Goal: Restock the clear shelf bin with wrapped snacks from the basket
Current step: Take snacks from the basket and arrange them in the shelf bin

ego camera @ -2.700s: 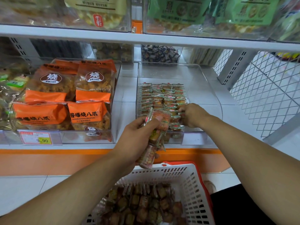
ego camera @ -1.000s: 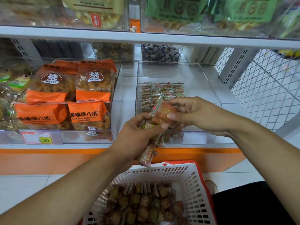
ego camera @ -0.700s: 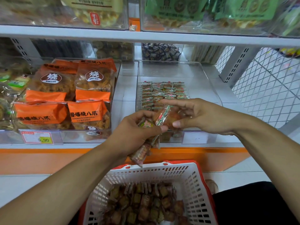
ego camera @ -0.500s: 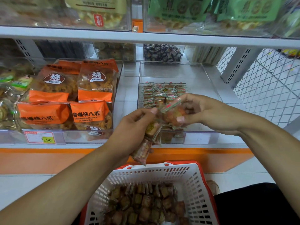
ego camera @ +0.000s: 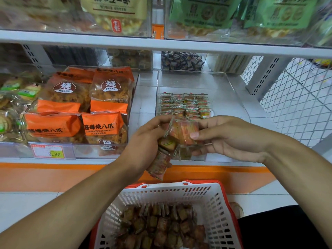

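Holding: right hand pinches one wrapped snack between thumb and forefinger, in front of the clear shelf bin, above its front edge.
Left hand: left hand grips a bundle of wrapped snacks, fingers curled round it; the bundle's lower end hangs below the palm, over the orange shelf edge.
Contact: the pinched snack touches the top of the bundle, the two hands close together.
Clear shelf bin: rows of small wrapped snacks lie flat in its left and middle part; the rear and right of its floor show bare.
Basket: white basket with a red rim, low in the view below the hands, holding a loose heap of wrapped snacks.
Neighbouring bin: orange-and-clear snack bags fill the bin to the left, well apart from the hands.
Price tag: price tag reading 9.90, on the shelf front under the orange bags.
Upper shelf: yellow and green packets in clear bins.
Side panel: white wire mesh at the right end of the shelf.
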